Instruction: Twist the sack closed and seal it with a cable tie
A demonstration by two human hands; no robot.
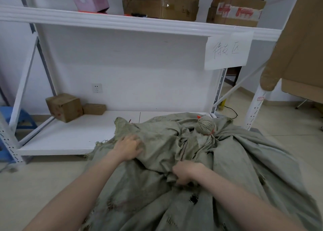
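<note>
A worn grey-green woven sack (236,169) with frayed holes lies heaped on the floor in front of me, its loose mouth cloth bunched toward the shelf. My left hand (128,147) grips a fold of the sack's cloth at the left. My right hand (186,174) grips a gathered bunch of the cloth lower and nearer to me. Behind them a second sack's neck (205,126) stands twisted into a knob, tied with a red cable tie (212,131). No loose cable tie shows in either hand.
A white metal rack's low shelf (70,140) lies just beyond the sack, holding two cardboard boxes (64,107). The upper shelf carries more boxes and a paper label (228,51). A blue stool (10,126) stands at left, a large cardboard sheet (297,47) at right.
</note>
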